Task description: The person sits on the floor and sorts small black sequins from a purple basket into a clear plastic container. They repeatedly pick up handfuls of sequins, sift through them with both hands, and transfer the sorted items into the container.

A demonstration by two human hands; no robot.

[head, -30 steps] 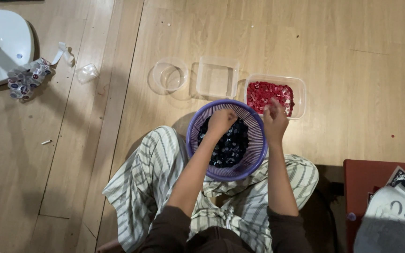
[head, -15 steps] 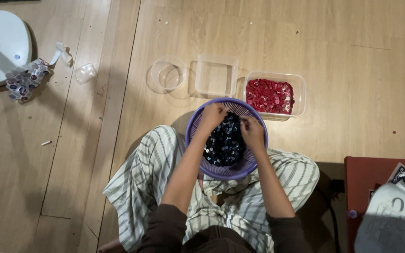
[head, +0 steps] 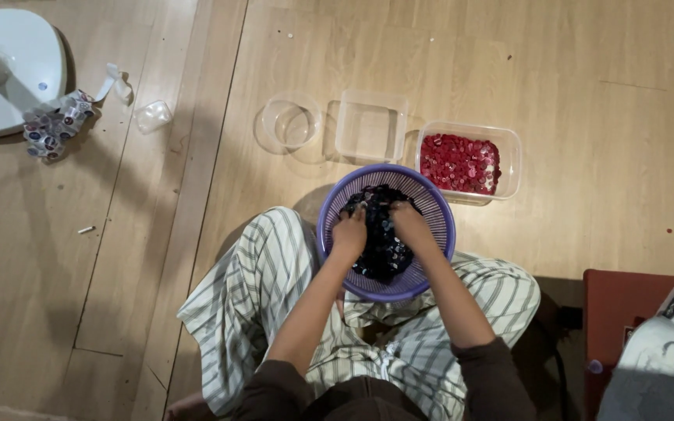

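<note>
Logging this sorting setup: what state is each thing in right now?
Purple basket: on lap, holds dark pieces.
Left hand: in basket.
Right hand: in basket.
Rectangular tub: holds red pieces.
Square container: empty.
Round container: empty.

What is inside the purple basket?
The purple basket holds a heap of small dark pieces. The left hand and right hand dig into it, hiding what lies beneath.
</note>
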